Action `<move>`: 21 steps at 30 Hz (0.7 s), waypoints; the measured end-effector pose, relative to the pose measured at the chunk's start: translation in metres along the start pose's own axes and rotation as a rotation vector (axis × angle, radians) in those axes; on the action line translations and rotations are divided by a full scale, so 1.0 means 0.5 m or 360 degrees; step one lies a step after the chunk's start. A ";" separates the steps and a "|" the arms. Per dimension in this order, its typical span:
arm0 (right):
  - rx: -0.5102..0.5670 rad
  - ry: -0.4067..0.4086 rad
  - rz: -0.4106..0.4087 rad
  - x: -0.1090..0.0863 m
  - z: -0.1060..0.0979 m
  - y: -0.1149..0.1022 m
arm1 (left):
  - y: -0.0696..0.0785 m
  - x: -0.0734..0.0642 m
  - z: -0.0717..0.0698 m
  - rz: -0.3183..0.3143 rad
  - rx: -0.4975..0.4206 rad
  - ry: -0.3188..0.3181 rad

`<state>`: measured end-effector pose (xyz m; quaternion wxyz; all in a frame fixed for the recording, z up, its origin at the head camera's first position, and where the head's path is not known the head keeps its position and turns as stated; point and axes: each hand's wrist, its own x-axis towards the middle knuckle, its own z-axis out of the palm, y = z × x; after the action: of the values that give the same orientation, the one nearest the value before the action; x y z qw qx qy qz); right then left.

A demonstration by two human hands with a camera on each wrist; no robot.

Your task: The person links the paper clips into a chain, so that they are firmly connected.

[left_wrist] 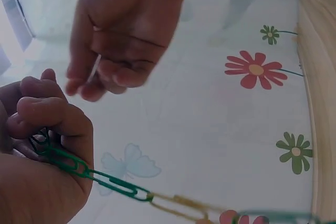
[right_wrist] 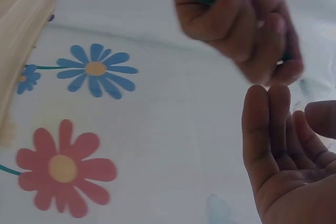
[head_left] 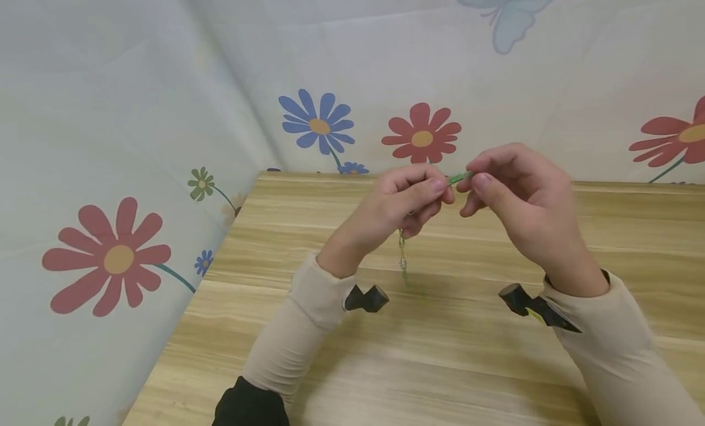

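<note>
My left hand (head_left: 404, 199) pinches a green paper clip (head_left: 456, 179) between thumb and fingers, above the table. From its curled fingers hangs a paper clip chain (head_left: 403, 262); the left wrist view shows its green links (left_wrist: 123, 188) followed by a yellow link (left_wrist: 181, 206) and a blue-green one. Facing it, my right hand (head_left: 529, 199) pinches a thin pale paper clip (left_wrist: 95, 67) with its thumb and fingertips. The two hands' fingertips are close together, with the green clip's end at the right fingertips. Part of the chain is hidden inside the left palm.
A wood-grain table (head_left: 248, 328) lies under both hands, its left edge running diagonally. Behind and to the left hangs a pale cloth (head_left: 126, 108) printed with flowers and a butterfly. Dark camera mounts (head_left: 368, 298) sit at both wrists.
</note>
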<state>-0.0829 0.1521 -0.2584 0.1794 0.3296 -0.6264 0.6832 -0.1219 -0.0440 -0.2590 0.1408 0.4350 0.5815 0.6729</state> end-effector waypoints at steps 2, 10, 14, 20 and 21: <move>-0.0090 -0.0025 0.0138 0.001 0.001 0.024 | 0.005 -0.004 -0.006 0.0042 -0.0004 0.0027; -0.0707 -0.0548 0.0829 -0.014 0.028 0.180 | 0.026 -0.024 -0.029 0.0177 -0.0032 0.0155; -0.0851 -0.0832 0.1001 -0.038 0.052 0.250 | 0.039 -0.031 -0.035 0.0208 -0.0074 0.0190; -0.0775 -0.0949 0.1246 -0.065 0.073 0.292 | 0.063 -0.030 -0.034 0.0292 -0.0086 0.0164; -0.0749 -0.0940 0.1282 -0.068 0.074 0.292 | 0.067 -0.029 -0.034 0.0302 -0.0087 0.0159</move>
<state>-0.1464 0.0995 -0.3890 -0.2105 0.1925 -0.8625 0.4179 -0.1154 -0.0748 -0.2341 0.0591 0.4499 0.5255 0.7197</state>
